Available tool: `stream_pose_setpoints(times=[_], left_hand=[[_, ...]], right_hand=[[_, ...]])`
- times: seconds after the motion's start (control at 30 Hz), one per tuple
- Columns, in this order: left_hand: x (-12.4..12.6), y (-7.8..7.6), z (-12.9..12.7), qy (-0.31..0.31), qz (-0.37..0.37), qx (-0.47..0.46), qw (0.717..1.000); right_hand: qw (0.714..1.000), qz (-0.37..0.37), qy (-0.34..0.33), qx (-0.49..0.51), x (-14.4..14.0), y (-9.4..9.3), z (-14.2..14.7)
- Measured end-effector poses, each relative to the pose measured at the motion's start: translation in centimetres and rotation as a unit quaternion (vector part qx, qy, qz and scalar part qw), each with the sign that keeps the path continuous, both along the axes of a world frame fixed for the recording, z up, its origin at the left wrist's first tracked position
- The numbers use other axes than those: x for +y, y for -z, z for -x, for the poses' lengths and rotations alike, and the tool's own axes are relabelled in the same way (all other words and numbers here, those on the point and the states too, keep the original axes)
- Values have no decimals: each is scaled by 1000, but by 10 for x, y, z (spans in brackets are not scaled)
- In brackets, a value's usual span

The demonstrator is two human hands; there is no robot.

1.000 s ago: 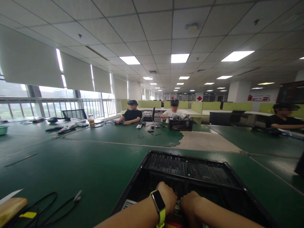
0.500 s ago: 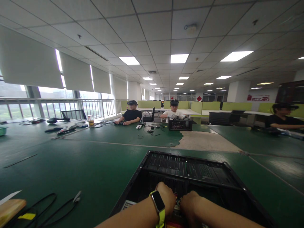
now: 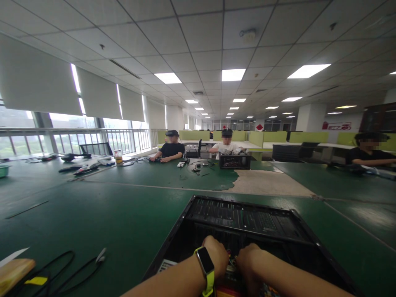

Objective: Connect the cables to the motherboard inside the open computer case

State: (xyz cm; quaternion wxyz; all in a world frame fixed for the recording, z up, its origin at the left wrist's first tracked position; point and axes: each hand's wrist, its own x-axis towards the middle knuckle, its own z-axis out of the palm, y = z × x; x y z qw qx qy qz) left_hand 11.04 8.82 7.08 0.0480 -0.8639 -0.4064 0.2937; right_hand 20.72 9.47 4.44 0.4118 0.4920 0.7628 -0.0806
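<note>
A black computer case (image 3: pixel 244 214) lies open on the green table in front of me. Both of my hands reach down into it, close together. My left hand (image 3: pixel 216 256), with a smartwatch (image 3: pixel 205 261) on a yellow-green band at the wrist, has its fingers curled inward. Opposite it, my right hand (image 3: pixel 250 260) is closed too, the fingertips turned down and out of sight. Thin coloured wires (image 3: pixel 230 262) show in the gap between the hands. Whatever the fingers hold is hidden. A red and yellow part (image 3: pixel 225 292) shows below the hands.
Black cables (image 3: pixel 66 268) and a wooden piece (image 3: pixel 15 274) lie at the near left. A thin rod (image 3: pixel 27 209) is farther left. Across the table (image 3: pixel 111 222), one person sits behind another black case (image 3: pixel 235 161); other people sit to either side.
My right hand has shifted slightly within the case, and more of the parts beneath it shows. The left hand stays nearly in place.
</note>
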Motion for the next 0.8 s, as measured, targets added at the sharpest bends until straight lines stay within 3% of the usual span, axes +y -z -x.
stream_pose_setpoints(times=[0.63,0.73,0.8], left_hand=[[9,17,1,11,-14,-4,1000],[9,17,1,11,-14,-10,1000],[8,16,1,10,-6,-4,1000]], right_hand=[[1000,-2,-5,1,-3,-6,4],[1000,0,-2,0,0,0,2],[998,-27,-2,57,5,12,-2]])
